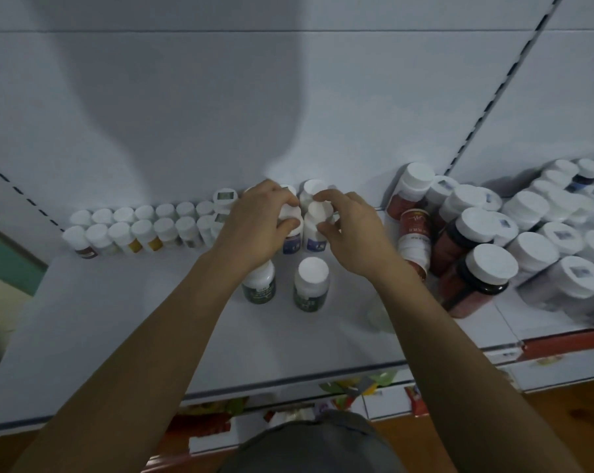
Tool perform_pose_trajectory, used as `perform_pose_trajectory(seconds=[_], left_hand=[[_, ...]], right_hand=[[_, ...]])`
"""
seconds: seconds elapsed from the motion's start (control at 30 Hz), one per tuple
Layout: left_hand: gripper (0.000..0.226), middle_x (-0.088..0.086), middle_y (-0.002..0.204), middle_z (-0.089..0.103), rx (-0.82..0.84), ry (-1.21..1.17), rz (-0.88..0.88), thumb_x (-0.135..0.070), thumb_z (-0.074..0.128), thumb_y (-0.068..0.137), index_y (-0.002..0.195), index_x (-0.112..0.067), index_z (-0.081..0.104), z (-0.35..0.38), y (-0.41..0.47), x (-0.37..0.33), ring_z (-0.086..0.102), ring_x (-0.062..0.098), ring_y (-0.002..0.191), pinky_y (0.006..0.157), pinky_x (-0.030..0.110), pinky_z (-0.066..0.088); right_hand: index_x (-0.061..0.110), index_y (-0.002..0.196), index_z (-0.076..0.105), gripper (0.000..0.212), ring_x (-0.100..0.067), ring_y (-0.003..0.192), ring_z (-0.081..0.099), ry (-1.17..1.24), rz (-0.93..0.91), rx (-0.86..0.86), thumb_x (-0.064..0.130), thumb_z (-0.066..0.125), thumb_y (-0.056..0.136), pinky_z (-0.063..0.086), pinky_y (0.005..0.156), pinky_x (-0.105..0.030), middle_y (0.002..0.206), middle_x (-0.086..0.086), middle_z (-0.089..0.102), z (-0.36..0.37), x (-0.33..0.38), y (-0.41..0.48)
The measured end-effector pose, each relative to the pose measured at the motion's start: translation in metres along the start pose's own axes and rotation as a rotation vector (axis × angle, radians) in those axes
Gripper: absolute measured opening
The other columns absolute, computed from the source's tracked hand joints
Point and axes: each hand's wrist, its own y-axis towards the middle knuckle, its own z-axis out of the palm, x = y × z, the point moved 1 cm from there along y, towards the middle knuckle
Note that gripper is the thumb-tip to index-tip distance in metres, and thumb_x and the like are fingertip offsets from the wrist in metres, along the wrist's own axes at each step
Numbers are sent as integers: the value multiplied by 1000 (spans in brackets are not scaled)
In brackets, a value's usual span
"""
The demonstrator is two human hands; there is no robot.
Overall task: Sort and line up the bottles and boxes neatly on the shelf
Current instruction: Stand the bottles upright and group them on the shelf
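Two white-capped bottles with blue labels stand side by side near the back of the white shelf (118,319). My left hand (254,223) grips the left blue-label bottle (291,238) at its cap. Beside it, my right hand (352,230) pinches the cap of the right blue-label bottle (315,233). Two green-label bottles (311,285) stand in front of them, the left one partly under my left wrist. A double row of small white-capped bottles (135,230) runs along the back wall at left. More caps show behind my fingers.
Larger jars with red contents and white lids (476,264) crowd the shelf to the right, one red-label bottle (414,240) leaning. Further white-lidded jars (562,233) fill the far right. The shelf's front edge (288,380) runs below; coloured packages lie on a lower level.
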Motion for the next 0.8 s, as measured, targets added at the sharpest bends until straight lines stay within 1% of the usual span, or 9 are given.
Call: perform_pose_trajectory(seconds=[0.1, 0.17, 0.3, 0.4, 0.5, 0.6, 0.67, 0.73, 0.8], left_hand=[[31, 5, 120, 62, -2, -17, 22, -22, 76, 88, 118, -17, 71, -1, 0, 2, 60, 28, 110, 92, 40, 48], [31, 5, 120, 62, 6, -24, 34, -22, 77, 88, 118, -16, 71, -2, -1, 3, 61, 28, 109, 92, 42, 49], [31, 2, 119, 60, -5, -71, 81, -26, 76, 89, 117, -16, 72, -10, -6, 6, 61, 22, 105, 93, 39, 49], [27, 1, 118, 60, -55, -67, 84, -25, 73, 90, 115, -16, 72, -25, -10, 18, 60, 19, 105, 95, 34, 47], [26, 4, 121, 60, -127, -11, -39, -22, 69, 92, 117, -14, 70, -41, -18, 42, 59, 22, 108, 94, 28, 42], [28, 7, 125, 57, -108, 9, -141, -16, 64, 95, 122, -12, 68, -43, -31, 63, 59, 22, 107, 92, 22, 37], [29, 8, 125, 56, -97, -24, -167, -12, 61, 96, 124, -11, 67, -40, -40, 69, 61, 22, 99, 91, 28, 43], [28, 8, 125, 57, -100, -46, -201, -16, 61, 97, 125, -12, 67, -37, -44, 72, 62, 19, 87, 90, 34, 49], [29, 7, 122, 60, -107, -60, -239, -23, 62, 98, 125, -15, 67, -35, -46, 73, 61, 16, 78, 85, 32, 49]], right_hand=[[21, 136, 54, 45, -27, 90, 64, 23, 13, 24, 15, 68, 94, 54, 87, -43, 118, -11, 59, 0, 2, 0], [22, 137, 53, 46, -27, 94, 65, 60, 24, 32, 22, 69, 94, 54, 88, -44, 119, -10, 59, -3, 1, -2], [23, 137, 52, 44, -18, 96, 62, 107, 85, -31, 31, 67, 96, 51, 87, -33, 121, -6, 60, -13, -4, -8], [22, 146, 44, 59, -16, 105, 60, 168, 164, 37, 29, 69, 93, 44, 89, -26, 132, -5, 57, -14, -10, -5], [22, 152, 32, 76, -20, 112, 61, 305, 229, 177, 20, 73, 88, 50, 97, -34, 135, -4, 55, -6, -11, 2], [24, 151, 30, 83, -22, 114, 62, 367, 227, 191, 8, 75, 84, 53, 99, -41, 127, 1, 57, 5, -9, 6], [25, 151, 30, 86, -23, 115, 61, 369, 230, 166, 5, 75, 80, 53, 99, -44, 127, 2, 58, 10, -11, 7], [26, 151, 30, 88, -22, 114, 61, 374, 237, 156, 4, 76, 79, 53, 99, -46, 127, 2, 59, 12, -13, 8], [26, 152, 28, 90, -21, 113, 62, 382, 248, 161, 6, 77, 80, 53, 99, -46, 127, 3, 58, 11, -15, 7]])
